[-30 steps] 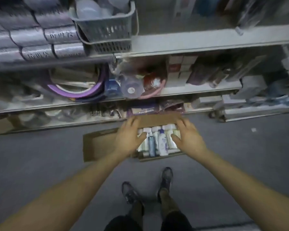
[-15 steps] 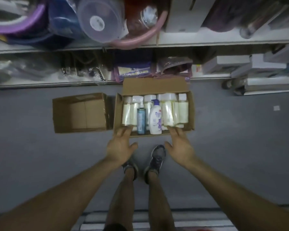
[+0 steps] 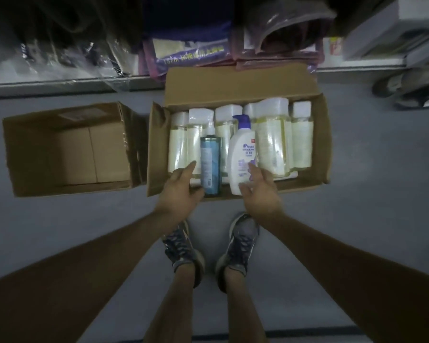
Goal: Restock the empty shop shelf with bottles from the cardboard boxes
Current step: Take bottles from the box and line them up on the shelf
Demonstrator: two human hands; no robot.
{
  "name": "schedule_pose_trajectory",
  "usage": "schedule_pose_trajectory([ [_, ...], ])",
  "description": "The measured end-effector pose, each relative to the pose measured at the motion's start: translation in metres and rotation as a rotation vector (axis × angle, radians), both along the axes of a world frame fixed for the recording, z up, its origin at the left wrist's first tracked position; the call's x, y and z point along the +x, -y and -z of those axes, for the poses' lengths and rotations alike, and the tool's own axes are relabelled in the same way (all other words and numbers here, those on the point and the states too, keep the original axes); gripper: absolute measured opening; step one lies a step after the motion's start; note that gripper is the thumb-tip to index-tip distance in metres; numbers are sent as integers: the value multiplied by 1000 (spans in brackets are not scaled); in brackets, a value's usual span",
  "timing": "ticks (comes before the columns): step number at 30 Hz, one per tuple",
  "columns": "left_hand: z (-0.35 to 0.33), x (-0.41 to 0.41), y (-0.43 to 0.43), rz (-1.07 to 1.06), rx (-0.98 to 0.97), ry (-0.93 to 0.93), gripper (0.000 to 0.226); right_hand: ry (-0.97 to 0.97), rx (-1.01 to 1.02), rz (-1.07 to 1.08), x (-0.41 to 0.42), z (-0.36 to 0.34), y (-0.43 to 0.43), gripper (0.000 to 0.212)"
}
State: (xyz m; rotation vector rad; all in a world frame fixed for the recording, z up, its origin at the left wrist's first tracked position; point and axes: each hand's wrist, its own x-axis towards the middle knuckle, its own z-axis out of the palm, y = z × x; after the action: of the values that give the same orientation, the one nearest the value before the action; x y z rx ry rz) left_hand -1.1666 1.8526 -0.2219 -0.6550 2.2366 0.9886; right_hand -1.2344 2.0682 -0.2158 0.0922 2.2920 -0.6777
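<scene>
An open cardboard box (image 3: 323, 144) on the floor holds several pale yellow bottles (image 3: 273, 139) with white caps, lying in a row. On top of them lie a blue bottle (image 3: 209, 157) and a white shampoo bottle (image 3: 242, 149) with a blue pump. My left hand (image 3: 178, 191) reaches over the box's near edge, fingers spread just left of the blue bottle's base. My right hand (image 3: 259, 191) is at the base of the white shampoo bottle, thumb and forefinger spread over its lower end without closing round it.
An empty cardboard box (image 3: 67, 149) sits to the left, touching the full one. The lowest shelf (image 3: 47, 82) behind holds wrapped goods and purple packets (image 3: 188, 55). My shoes (image 3: 181, 246) stand just before the box on grey floor. Flat white boxes (image 3: 391, 33) lie at the right.
The view has dropped much closer to the full box. Both hands moved forward from its near edge into the box, onto the blue and white bottles' lower ends.
</scene>
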Motion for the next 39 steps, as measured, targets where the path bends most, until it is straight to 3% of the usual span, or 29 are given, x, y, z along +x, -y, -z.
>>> schedule_pose_trajectory([
  [7,54,-27,-33,-71,29,-122,105,-136,-62,161,7,42,24,78],
  [15,63,-39,-51,-63,-229,-144,122,-127,-11,213,2,50,34,113],
  [19,64,-43,-36,-105,-95,-142,129,-96,-75,244,-2,52,33,118],
  [23,62,-40,-19,-129,-3,-170,125,-8,-318,376,-8,56,31,116],
  [28,62,-35,-30,62,-201,-220,100,-16,-424,418,-14,61,40,106],
  [33,64,-38,-36,235,-298,-174,99,-17,-480,448,-22,64,31,92],
  [39,61,-43,-36,98,-203,-162,101,4,-489,375,-20,60,22,91],
])
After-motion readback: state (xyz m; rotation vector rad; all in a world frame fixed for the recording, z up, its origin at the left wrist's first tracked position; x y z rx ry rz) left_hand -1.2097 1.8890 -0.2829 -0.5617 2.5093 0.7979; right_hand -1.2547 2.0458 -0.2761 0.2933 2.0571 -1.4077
